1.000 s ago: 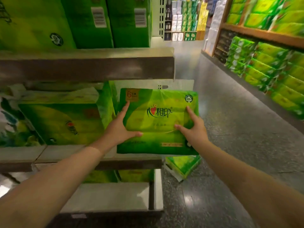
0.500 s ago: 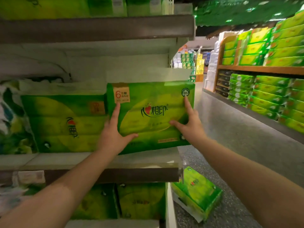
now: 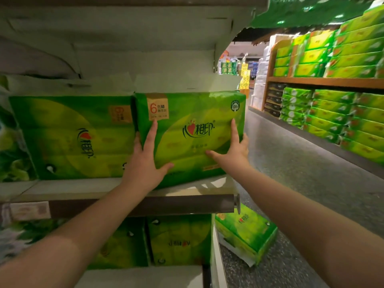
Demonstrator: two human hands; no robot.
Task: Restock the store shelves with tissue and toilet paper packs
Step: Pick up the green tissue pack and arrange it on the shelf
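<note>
Since a second ago your tissue pack (image 3: 193,136) has settled on the shelf (image 3: 187,192); left hand (image 3: 145,163) and right hand (image 3: 232,150) press it flat-fingered, gripping nothing. Push it squarely beside its neighbouring pack (image 3: 70,136).

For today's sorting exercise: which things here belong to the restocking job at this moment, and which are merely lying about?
In the job:
held pack
left hand
right hand
shelf
neighbour pack

Lying about:
floor pack
packs below
far shelves
</note>
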